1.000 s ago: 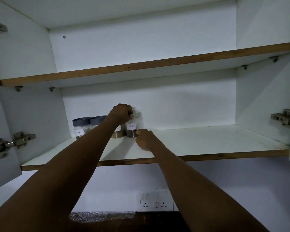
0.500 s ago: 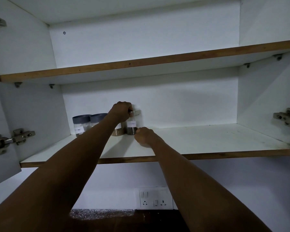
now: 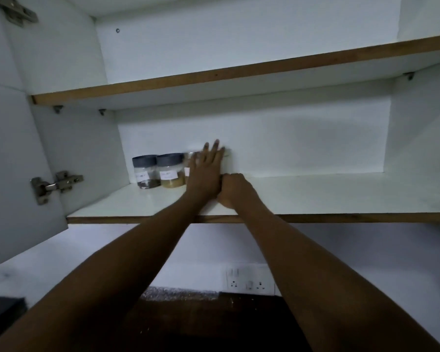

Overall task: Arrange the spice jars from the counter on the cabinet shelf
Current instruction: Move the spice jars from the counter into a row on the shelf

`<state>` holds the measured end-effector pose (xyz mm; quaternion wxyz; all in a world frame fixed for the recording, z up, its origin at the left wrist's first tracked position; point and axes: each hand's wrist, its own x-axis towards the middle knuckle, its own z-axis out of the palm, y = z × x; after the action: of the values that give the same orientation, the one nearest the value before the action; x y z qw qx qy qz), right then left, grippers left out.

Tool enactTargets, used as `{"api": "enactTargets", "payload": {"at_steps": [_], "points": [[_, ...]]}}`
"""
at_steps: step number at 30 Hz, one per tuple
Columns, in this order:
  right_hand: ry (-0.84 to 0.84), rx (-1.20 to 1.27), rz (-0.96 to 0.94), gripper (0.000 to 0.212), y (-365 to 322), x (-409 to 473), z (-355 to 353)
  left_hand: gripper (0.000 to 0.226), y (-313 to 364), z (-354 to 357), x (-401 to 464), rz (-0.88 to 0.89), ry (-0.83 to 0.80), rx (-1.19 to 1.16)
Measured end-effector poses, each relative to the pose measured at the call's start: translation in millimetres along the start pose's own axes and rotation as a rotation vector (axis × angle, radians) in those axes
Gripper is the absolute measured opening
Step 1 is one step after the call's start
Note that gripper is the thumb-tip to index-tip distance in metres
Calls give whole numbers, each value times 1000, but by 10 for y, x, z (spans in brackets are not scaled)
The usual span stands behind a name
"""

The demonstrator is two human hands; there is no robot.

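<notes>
At centre frame, the left hand (image 3: 206, 171) spreads flat and wide before the hidden spice jars (image 3: 228, 154). The right hand (image 3: 233, 190) curls low beside them; what it holds cannot be told. Both should nudge gently, keeping them snug beside the grey-lidded jars (image 3: 158, 171) on the lower shelf (image 3: 315, 194).

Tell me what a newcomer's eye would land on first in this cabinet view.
First, the two bare arms reaching up to the lower shelf: the left hand spread flat with straight fingers in front of partly hidden jars, the right hand curled beside it. Next, two grey-lidded spice jars at the shelf's back left, one with dark contents, one with yellowish powder. The upper shelf shows nothing on it.
</notes>
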<state>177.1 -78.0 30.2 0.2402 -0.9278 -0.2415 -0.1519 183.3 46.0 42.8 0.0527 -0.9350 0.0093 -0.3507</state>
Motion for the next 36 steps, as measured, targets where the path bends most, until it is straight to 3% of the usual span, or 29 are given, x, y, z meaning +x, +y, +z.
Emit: {"api": "enactTargets", "payload": {"at_steps": [4, 6, 8, 10, 13, 15, 16, 18, 21, 25, 30, 33, 36], "points": [[-24, -43, -4, 40, 6, -13, -9, 39, 56, -123, -354, 40, -251, -157], [-60, -64, 8, 43, -38, -69, 12, 35, 85, -299, -550, -27, -403, -240], [-82, -88, 22, 47, -88, -205, 10, 36, 154, -453, -739, -93, -441, -207], [-18, -120, -32, 49, -102, -461, 21, 33, 235, -545, -1014, -131, -334, -193], [370, -201, -240, 45, 9, -1039, 260, 33, 429, -378, -1629, -106, 104, -362], [517, -40, -349, 50, 154, -1484, 659, 47, 691, -78, -2150, -74, 257, -607], [479, 120, -355, 51, 234, -1707, 876, 50, 805, 67, -2416, -92, 246, -715], [225, 349, -253, 51, 460, -2190, 1349, 55, 975, 416, -2949, -159, 82, -802], [-120, 293, -31, 60, 941, -3031, 2087, 69, 1206, 947, -3815, -280, -292, -828], [-394, 242, 146, 68, 1266, -3890, 2660, 77, 1401, 1376, -4708, -286, -718, -834], [-604, 163, 262, 71, 1390, -4586, 2881, 87, 1645, 1525, -5303, -251, -967, -806], [-574, 100, 305, 64, 1398, -4849, 2917, 90, 1746, 1529, -5486, -243, -1084, -781], [-521, 117, 320, 60, 1406, -5112, 2853, 85, 1814, 1515, -5669, -191, -1102, -767]]}}
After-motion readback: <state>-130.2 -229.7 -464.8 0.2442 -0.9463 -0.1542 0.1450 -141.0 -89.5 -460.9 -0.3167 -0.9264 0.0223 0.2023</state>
